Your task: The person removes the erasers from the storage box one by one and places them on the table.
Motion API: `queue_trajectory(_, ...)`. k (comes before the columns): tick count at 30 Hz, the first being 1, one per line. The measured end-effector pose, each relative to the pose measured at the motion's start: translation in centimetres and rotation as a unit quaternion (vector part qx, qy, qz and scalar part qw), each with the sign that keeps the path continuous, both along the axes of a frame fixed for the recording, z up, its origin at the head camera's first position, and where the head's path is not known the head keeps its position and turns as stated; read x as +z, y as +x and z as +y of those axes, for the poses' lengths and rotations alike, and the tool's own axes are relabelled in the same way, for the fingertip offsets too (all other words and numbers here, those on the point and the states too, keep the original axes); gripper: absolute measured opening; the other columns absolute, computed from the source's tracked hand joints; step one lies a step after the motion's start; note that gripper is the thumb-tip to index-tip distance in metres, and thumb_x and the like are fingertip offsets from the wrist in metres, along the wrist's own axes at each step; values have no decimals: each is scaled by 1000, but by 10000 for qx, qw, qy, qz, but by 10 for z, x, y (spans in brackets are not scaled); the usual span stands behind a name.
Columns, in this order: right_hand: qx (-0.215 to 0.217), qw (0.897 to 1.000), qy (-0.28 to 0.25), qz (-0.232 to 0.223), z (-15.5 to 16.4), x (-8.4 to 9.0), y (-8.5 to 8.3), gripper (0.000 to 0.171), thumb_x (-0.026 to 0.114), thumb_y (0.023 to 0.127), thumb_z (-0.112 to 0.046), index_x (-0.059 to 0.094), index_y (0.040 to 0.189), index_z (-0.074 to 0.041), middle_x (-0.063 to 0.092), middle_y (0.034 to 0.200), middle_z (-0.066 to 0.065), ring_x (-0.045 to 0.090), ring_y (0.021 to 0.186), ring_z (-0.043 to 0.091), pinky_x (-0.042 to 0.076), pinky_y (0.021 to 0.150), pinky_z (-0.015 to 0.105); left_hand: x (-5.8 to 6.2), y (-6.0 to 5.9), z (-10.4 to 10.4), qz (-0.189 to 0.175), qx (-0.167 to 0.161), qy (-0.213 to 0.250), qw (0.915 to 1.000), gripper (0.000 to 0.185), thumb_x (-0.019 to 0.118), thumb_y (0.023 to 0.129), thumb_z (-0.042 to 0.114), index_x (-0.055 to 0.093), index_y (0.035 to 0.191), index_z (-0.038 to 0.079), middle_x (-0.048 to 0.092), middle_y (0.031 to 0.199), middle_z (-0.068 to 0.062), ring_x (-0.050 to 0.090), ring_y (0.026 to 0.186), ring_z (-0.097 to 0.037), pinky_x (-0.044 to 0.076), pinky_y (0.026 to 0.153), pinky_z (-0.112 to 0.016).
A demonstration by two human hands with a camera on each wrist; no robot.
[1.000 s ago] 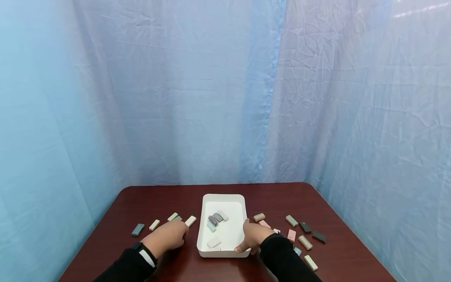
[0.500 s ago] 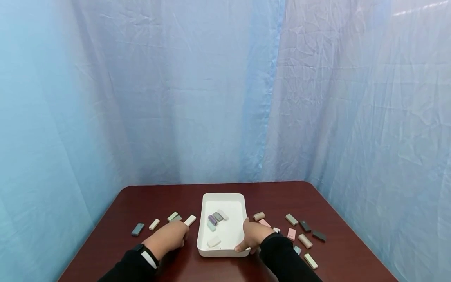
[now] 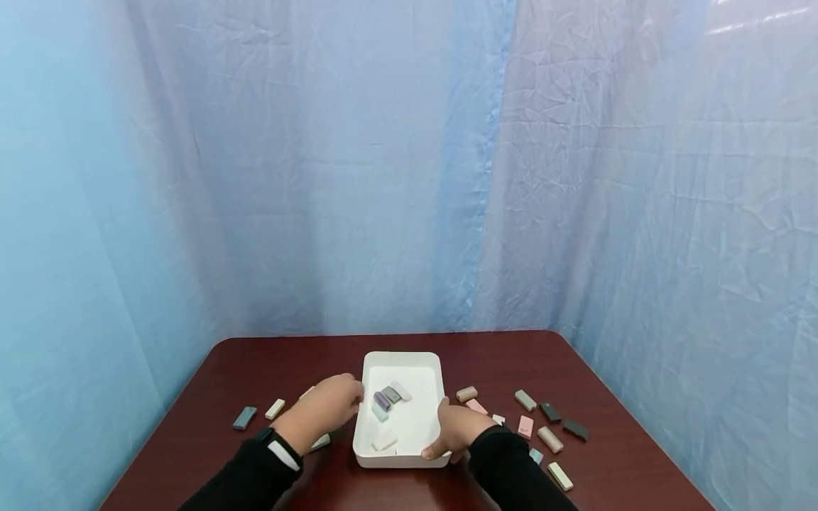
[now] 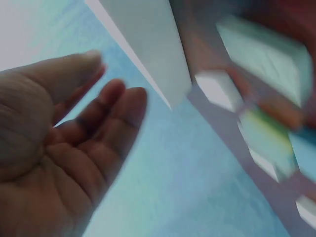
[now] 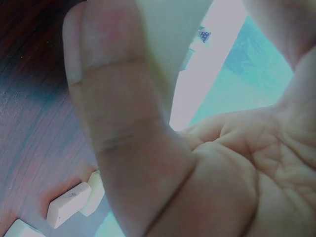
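Above the left side of the white tray, my left hand hovers at the rim. In the left wrist view its thumb and fingers are loosely bent and apart, holding nothing. Under that wrist lies a pale green block, eraser-like. My right hand grips the tray's near right corner, thumb over the rim and fingers outside the wall. Inside the tray are several small blocks, among them a purple one, a grey one and a white one.
Left of the tray lie a blue-grey block and a cream block. Several more blocks spread to the right, including a pink one and a dark one. A blue curtain stands behind the dark red table.
My left hand has lifted and moved up and right to the tray's left rim, uncovering the pale green block. My right hand keeps its grip on the tray.
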State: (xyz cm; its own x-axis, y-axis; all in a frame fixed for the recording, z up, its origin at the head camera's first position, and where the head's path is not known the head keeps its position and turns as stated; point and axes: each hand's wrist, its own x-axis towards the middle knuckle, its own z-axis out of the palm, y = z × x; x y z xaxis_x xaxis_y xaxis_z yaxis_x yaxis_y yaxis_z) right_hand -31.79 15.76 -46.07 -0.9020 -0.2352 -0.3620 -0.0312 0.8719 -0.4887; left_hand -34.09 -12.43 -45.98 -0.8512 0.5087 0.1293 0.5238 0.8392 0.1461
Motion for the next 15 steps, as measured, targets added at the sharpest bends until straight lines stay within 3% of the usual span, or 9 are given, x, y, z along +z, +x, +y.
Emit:
queue_trajectory(5,39,10000,21,-9,0,1,-1,113,90,87,-38,22,164,9,51,156,29,72,66,23,56,85,42,-6,-1,33,115,-710,-101,9974,14,81,94,10,80,107,13,71,99,-1,68,91,-13,58,78,-29)
queue_trajectory(11,76,10000,31,44,-1,1,-1,112,90,87,-38,23,164,9,56,151,28,72,65,24,55,76,39,-20,0,54,-127,-548,-969,9937,17,79,94,13,80,110,19,73,107,-2,72,99,-17,60,83,-31)
queue_trajectory(15,64,10000,21,42,0,1,-1,113,90,87,-38,22,163,10,56,151,29,72,66,24,55,79,40,-26,2,58,-215,-541,-1169,9914,17,75,96,12,80,110,20,72,108,-4,71,97,-17,58,79,-29)
